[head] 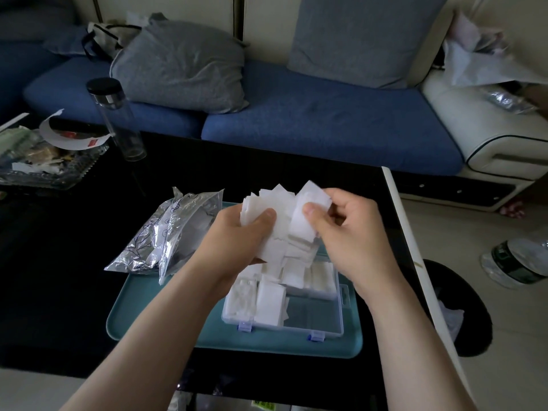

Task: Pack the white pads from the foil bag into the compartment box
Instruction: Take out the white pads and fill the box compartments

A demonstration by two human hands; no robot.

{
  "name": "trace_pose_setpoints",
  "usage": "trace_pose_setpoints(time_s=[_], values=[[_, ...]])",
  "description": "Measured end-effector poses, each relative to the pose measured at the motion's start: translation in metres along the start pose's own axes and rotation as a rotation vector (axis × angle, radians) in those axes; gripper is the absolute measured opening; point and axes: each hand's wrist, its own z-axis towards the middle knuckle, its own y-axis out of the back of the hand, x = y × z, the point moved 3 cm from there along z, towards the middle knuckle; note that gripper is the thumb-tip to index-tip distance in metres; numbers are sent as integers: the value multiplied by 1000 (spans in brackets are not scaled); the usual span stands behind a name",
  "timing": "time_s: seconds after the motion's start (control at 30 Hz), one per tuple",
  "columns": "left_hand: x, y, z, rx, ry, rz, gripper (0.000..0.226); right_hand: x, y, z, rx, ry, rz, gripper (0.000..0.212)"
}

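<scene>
My left hand [237,235] grips a thick, untidy stack of white pads [274,212] above the clear compartment box [314,318]. My right hand [347,229] pinches a smaller bunch of pads [310,209] at the stack's right side, thumb on top. The box sits on a teal tray [267,341]. Its left and rear compartments hold white pads [268,304], while the front right compartment looks bare. The silver foil bag [172,232] lies crumpled on the tray's left edge, behind my left forearm.
The tray rests on a black glass table [74,262] with a white right edge. A clear bottle with a black cap [117,117] and a glass dish of scraps [41,155] stand at the far left. A blue sofa [311,114] lies beyond; a black bin [462,310] sits at the right.
</scene>
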Motion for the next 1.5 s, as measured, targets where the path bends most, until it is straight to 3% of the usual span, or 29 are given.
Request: trace_pose_setpoints(time_s=[0.13, 0.27, 0.33, 0.57, 0.8, 0.9, 1.1, 1.33, 1.5], values=[[0, -6, 0, 52, -28, 19, 19, 0, -6, -3, -35, -19, 64, 15], [-4, -17, -5, 174, -69, 10, 15, -3, -9, -2, -86, -76, 171, 34], [-3, -18, -6, 212, -102, 63, 19, -4, -10, 0, -70, -66, 141, 30], [1, -12, -1, 127, -84, 109, 35, -9, -7, 1, -110, -40, 28, 16], [4, -8, 2, 68, 24, 18, 31, -18, 7, 6, -302, -158, 351, 16], [3, -6, 1, 48, 34, -6, 29, -16, 9, 5, -289, -197, 387, 17], [1, -5, 1, 74, 4, -9, 29, -11, -3, -2, -41, -221, 336, 14], [-1, -5, -1, 82, -6, -9, 26, -10, -13, -2, -83, -101, 69, 34], [-2, -4, -2, 56, -22, 13, 31, -7, -14, -2, -91, -64, -10, 32]])
